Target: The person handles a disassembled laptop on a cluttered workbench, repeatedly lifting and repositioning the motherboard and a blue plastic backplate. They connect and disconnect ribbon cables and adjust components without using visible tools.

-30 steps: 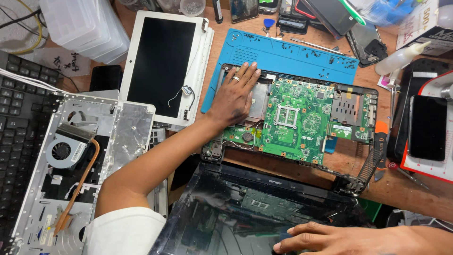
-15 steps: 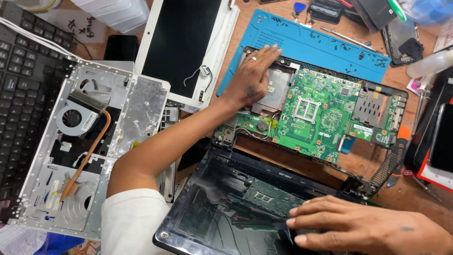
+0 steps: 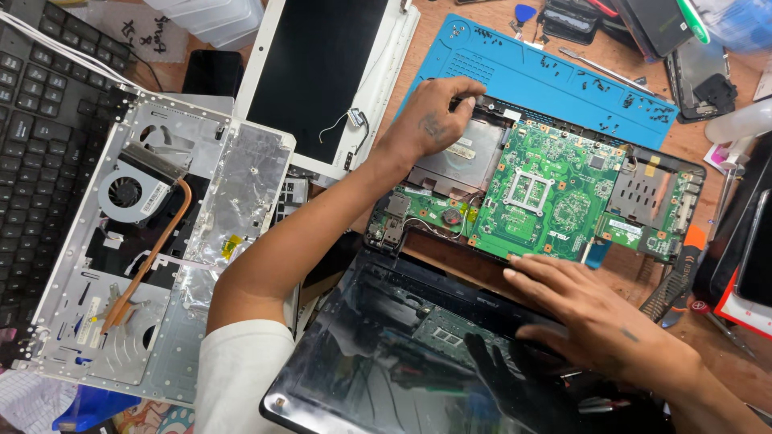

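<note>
An opened black laptop base holds a green motherboard [image 3: 547, 197] lying partly on a blue work mat [image 3: 555, 76]. My left hand [image 3: 430, 120] rests on the board's upper left corner, fingertips curled over the far edge by a grey metal plate [image 3: 454, 161]. My right hand [image 3: 587, 309] lies flat, fingers spread, on the near edge of the base where it meets the glossy black laptop lid [image 3: 402, 362]. Neither hand holds a tool.
At left lies a silver laptop shell [image 3: 153, 265] with a fan and copper heat pipe. A black keyboard [image 3: 40, 120] is at the far left, a white-framed screen panel [image 3: 322, 72] behind. Small screws dot the mat; phones and tools crowd the right edge.
My right hand has moved up from the lid onto the near edge of the laptop base. My left hand has shifted to grip the board's far corner. The camera view has come closer.
</note>
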